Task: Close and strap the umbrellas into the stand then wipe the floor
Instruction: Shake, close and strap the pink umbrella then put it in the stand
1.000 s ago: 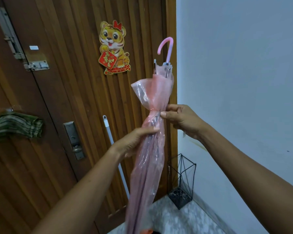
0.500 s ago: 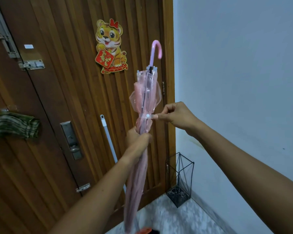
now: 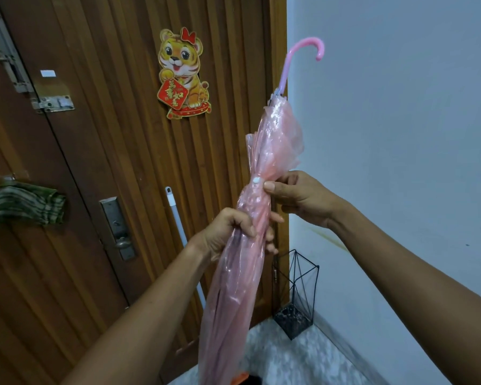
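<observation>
- The pink umbrella (image 3: 278, 140) is folded, handle up (hook toward the wall (image 3: 400, 134)), held in the air before the door (image 3: 95, 162).
- The left hand (image 3: 233, 232) wraps round its middle; the right hand (image 3: 297, 195) pinches it just beside the white strap snap (image 3: 256, 181).
- The black wire stand (image 3: 292, 319) sits on the floor (image 3: 303, 362), in the corner below.

Translucent pink umbrella (image 3: 242, 262), black wire stand (image 3: 303, 298), green striped cloth (image 3: 22, 205).

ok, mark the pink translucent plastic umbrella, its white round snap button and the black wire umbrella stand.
pink translucent plastic umbrella (image 3: 277, 140), head view, bunched canopy above the strap.
white round snap button (image 3: 257, 180), head view, button centre.
black wire umbrella stand (image 3: 293, 319), head view, dark base.
</observation>
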A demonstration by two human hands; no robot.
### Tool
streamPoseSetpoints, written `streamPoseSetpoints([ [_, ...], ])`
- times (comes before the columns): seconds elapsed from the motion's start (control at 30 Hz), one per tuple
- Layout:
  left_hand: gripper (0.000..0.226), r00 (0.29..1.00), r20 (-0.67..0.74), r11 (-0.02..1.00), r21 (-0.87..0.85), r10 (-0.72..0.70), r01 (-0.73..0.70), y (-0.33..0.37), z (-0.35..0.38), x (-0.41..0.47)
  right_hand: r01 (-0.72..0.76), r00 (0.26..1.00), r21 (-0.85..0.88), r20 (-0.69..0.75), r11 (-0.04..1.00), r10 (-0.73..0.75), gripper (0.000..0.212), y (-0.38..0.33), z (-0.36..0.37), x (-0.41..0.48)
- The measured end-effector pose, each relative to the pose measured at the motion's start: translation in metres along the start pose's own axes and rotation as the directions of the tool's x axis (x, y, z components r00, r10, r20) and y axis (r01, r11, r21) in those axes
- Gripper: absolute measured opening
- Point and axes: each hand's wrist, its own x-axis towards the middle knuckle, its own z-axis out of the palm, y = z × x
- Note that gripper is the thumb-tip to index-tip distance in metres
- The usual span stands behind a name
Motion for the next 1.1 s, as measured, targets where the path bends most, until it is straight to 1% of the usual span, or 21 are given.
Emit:
streamPoseSetpoints([
  [0.07,0.039,0.976,-0.217,0.971,0.232,-0.005,0.057,-0.003,-0.007,-0.004,0.05,0.99,-0.097,-0.13,0.994,-0.062,0.012,-0.003,0.006,-0.003],
  [0.13,0.039,0.904,-0.417,0.894,0.436,0.1,0.102,-0.011,-0.005,-0.004,0.077,0.946,-0.206,-0.293,0.975,-0.137,0.016,0.004,0.01,-0.001],
  [0.17,0.049,0.877,-0.458,0.862,0.492,0.141,0.118,-0.016,0.001,-0.002,0.064,0.924,-0.233,-0.354,0.97,-0.146,0.018,0.009,0.014,0.0],
  [0.2,0.068,0.845,-0.504,0.839,0.526,0.177,0.139,-0.022,0.009,0.003,0.04,0.911,-0.252,-0.388,0.967,-0.139,0.016,0.013,0.019,0.002],
  [0.23,0.088,0.788,-0.576,0.823,0.542,0.218,0.169,-0.028,0.018,0.01,0.009,0.904,-0.286,-0.406,0.958,-0.129,0.014,0.017,0.024,0.005],
  [0.27,0.099,0.705,-0.661,0.822,0.534,0.258,0.199,-0.034,0.024,0.017,-0.023,0.906,-0.353,-0.403,0.935,-0.13,0.016,0.019,0.029,0.008],
  [0.3,0.096,0.619,-0.723,0.836,0.516,0.306,0.19,-0.037,0.029,0.022,-0.056,0.91,-0.416,-0.395,0.908,-0.124,0.018,0.019,0.034,0.011],
  [0.33,0.081,0.551,-0.757,0.851,0.503,0.35,0.152,-0.038,0.032,0.025,-0.071,0.918,-0.452,-0.379,0.889,-0.12,0.018,0.017,0.036,0.013],
  [0.37,0.063,0.508,-0.773,0.861,0.497,0.381,0.109,-0.037,0.032,0.027,-0.074,0.927,-0.452,-0.359,0.889,-0.105,0.017,0.013,0.036,0.014],
  [0.47,0.036,0.478,-0.801,0.897,0.439,0.361,0.059,-0.028,0.03,0.019,-0.108,0.949,-0.361,-0.315,0.926,-0.013,0.018,0.002,0.026,0.013],
  [0.53,0.025,0.506,-0.79,0.904,0.424,0.345,0.047,-0.021,0.028,0.014,-0.096,0.954,-0.303,-0.301,0.948,0.001,0.017,-0.004,0.018,0.007],
  [0.63,0.019,0.577,-0.744,0.901,0.433,0.337,0.031,-0.014,0.022,0.007,-0.048,0.975,-0.201,-0.224,0.978,0.002,0.016,-0.009,0.01,0.0],
  [0.7,0.017,0.632,-0.687,0.904,0.423,0.358,-0.052,-0.011,0.021,0.003,-0.051,0.984,-0.076,-0.175,0.996,0.037,0.016,-0.012,0.004,-0.002],
  [0.77,0.019,0.721,-0.599,0.929,0.321,0.349,-0.182,-0.009,0.02,0.001,-0.06,0.993,0.067,-0.094,0.996,0.066,0.018,-0.013,0.003,-0.003],
  [0.8,0.022,0.79,-0.528,0.948,0.228,0.311,-0.221,-0.008,0.02,0.0,-0.053,0.997,0.12,-0.043,0.991,0.059,0.018,-0.012,0.004,-0.003],
  [0.87,0.03,0.935,-0.285,0.977,0.029,0.209,-0.21,-0.006,0.018,-0.001,-0.032,0.998,0.212,0.058,0.977,0.02,0.016,-0.011,0.005,-0.002],
  [0.9,0.033,0.973,-0.147,0.982,-0.042,0.176,-0.184,-0.004,0.017,-0.002,-0.028,0.995,0.256,0.101,0.966,0.002,0.018,-0.011,0.006,-0.002],
  [0.93,0.035,0.986,-0.04,0.984,-0.079,0.159,-0.162,-0.003,0.016,-0.004,-0.025,0.992,0.287,0.128,0.958,-0.013,0.019,-0.011,0.007,-0.002],
  [1.0,0.042,0.99,0.048,0.99,-0.063,0.13,-0.127,0.0,0.014,-0.007,0.002,0.992,0.295,0.117,0.956,-0.039,0.017,-0.014,0.009,-0.003],
  [1.03,0.045,0.993,0.043,0.994,-0.025,0.11,-0.109,0.0,0.015,-0.01,0.031,0.996,0.264,0.073,0.964,-0.052,0.016,-0.016,0.009,-0.003],
  [1.1,0.045,0.994,-0.074,0.994,0.081,0.079,-0.073,-0.002,0.012,-0.014,0.106,0.994,0.116,-0.041,0.988,-0.102,0.013,-0.018,0.011,-0.005],
])
